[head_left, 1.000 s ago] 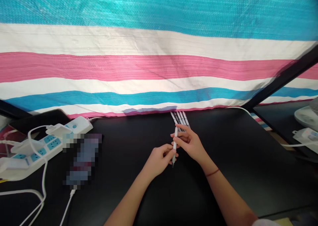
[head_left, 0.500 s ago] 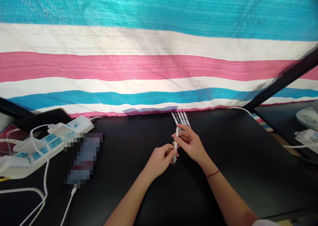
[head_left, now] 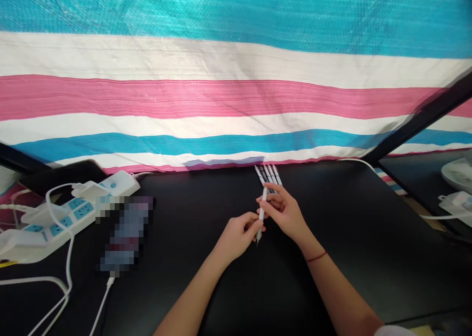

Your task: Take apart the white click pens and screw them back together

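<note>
A white pen (head_left: 262, 209) is held between my two hands over the black table, its dark tip slanting down toward me. My left hand (head_left: 239, 233) pinches the lower part of the barrel near the tip. Higher up, the thumb and fingers of my right hand (head_left: 283, 209) close on the upper part, with the index finger at the pen's top end. Just beyond my right hand, several white pens (head_left: 271, 172) lie side by side at the table's far edge; my fingers hide their near ends.
At the left lie a white power strip (head_left: 88, 210) with plugs and cables, and a phone (head_left: 127, 235), blurred out, on a white charging cable (head_left: 99, 306). A striped sheet (head_left: 236, 100) hangs behind the black table (head_left: 177, 198). A black frame bar (head_left: 416, 122) slants at the right.
The pen leans slightly more, its top end having shifted a little to the right. Both hands keep their hold and almost the same place.
</note>
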### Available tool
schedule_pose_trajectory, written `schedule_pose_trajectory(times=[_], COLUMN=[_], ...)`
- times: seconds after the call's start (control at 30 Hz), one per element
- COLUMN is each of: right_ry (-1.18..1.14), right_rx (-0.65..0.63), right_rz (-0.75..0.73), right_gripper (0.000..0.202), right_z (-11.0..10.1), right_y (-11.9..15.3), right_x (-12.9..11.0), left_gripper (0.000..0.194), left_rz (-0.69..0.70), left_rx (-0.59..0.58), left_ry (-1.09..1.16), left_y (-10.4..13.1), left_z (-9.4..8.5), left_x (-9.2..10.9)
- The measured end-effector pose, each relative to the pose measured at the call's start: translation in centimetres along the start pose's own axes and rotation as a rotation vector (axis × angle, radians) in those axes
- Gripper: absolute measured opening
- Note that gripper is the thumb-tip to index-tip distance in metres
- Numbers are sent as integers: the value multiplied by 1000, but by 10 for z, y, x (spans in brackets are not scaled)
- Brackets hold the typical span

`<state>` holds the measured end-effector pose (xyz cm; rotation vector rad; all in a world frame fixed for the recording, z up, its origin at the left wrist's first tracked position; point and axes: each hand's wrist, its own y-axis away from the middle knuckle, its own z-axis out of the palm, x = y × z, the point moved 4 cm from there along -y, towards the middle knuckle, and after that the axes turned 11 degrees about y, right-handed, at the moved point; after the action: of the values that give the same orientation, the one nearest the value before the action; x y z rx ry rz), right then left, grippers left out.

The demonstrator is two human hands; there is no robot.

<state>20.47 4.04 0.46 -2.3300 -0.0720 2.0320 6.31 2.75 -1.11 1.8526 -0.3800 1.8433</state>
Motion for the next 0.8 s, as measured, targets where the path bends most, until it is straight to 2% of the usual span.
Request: schedule_pose_trajectory(times=[0.8], right_ry=[-6], right_rx=[10], right_rz=[-3], right_gripper=[45], right_z=[0], right_y=[0], right_x=[-1], left_gripper=[29], left_rz=[3], left_rx=[17], left_ry=[-27], left_y=[0], left_z=[1], left_x=[-1])
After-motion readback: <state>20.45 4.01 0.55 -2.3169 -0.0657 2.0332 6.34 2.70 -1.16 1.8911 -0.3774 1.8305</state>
